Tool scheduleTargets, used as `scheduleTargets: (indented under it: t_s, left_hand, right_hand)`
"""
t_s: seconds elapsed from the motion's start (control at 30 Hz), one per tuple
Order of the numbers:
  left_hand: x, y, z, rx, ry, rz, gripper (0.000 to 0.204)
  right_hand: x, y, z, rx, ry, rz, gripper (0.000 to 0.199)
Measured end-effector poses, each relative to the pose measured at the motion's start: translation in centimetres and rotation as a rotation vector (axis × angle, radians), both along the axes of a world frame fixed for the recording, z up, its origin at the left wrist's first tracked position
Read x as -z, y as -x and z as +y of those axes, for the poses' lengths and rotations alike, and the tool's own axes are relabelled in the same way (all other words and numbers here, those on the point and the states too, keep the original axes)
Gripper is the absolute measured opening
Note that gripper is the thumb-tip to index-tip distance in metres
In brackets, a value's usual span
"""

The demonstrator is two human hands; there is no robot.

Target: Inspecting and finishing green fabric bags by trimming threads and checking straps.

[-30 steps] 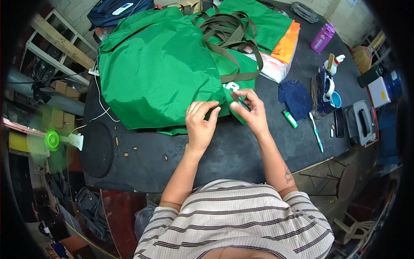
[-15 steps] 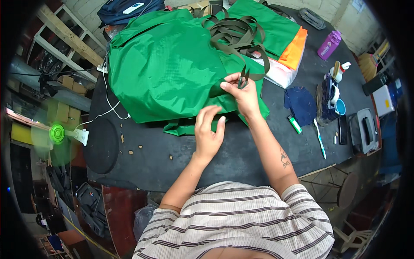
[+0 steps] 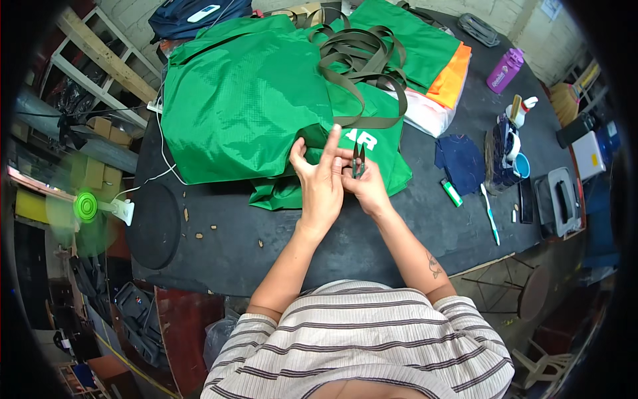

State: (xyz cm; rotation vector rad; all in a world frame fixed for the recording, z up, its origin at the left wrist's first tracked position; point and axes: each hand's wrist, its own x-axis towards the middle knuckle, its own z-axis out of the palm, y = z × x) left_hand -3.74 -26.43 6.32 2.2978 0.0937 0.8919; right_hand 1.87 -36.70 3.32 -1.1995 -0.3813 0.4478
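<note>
My left hand (image 3: 320, 181) is at the near right corner of a puffy green bag (image 3: 246, 106), whose fabric edge sits between its spread fingers. One finger of that hand points straight up. Close beside it, my right hand (image 3: 367, 186) grips small dark thread snips (image 3: 359, 159), blades upward and slightly apart. The fingertips of both hands meet in front of the bag, so what lies between them is hidden. Under and right of the puffy bag lies flatter green fabric (image 3: 382, 143) with white lettering. A dark olive strap (image 3: 372, 122) loops across it.
More olive straps (image 3: 362, 50) pile up behind, beside folded green cloth (image 3: 405, 40) and an orange piece (image 3: 450, 76). To the right are a purple bottle (image 3: 506, 71), navy cloth (image 3: 460, 163), green lighter (image 3: 451, 192) and toothbrush (image 3: 490, 214). A small fan (image 3: 86, 207) spins at left.
My left hand has moved up to the bag's corner. My right hand has come down and left with the snips, beside the left. White lettering on the lower fabric has come into view.
</note>
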Motion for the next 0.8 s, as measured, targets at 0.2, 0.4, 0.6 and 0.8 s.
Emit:
scheduleTargets:
  t_s: [0.2,0.4,0.6,0.8]
  left_hand:
    - [0.5,0.7,1.2,-0.048,0.157,0.082,0.066]
    - [1.1,1.2,1.3,-0.038,0.34,-0.01,0.085]
    - [0.6,1.1,1.5,-0.002,0.558,-0.138,0.078]
    - [0.2,1.0,1.6,0.008,0.647,-0.164,0.07]
  right_hand:
    - [0.6,0.8,0.7,0.005,0.11,-0.007,0.029]
    - [0.4,0.5,0.0,0.084,-0.052,-0.144,0.039]
    - [-0.4,0.4,-0.6,0.173,-0.024,-0.043,0.029]
    - [-0.4,1.8,-1.1,0.324,0.35,-0.585,0.027]
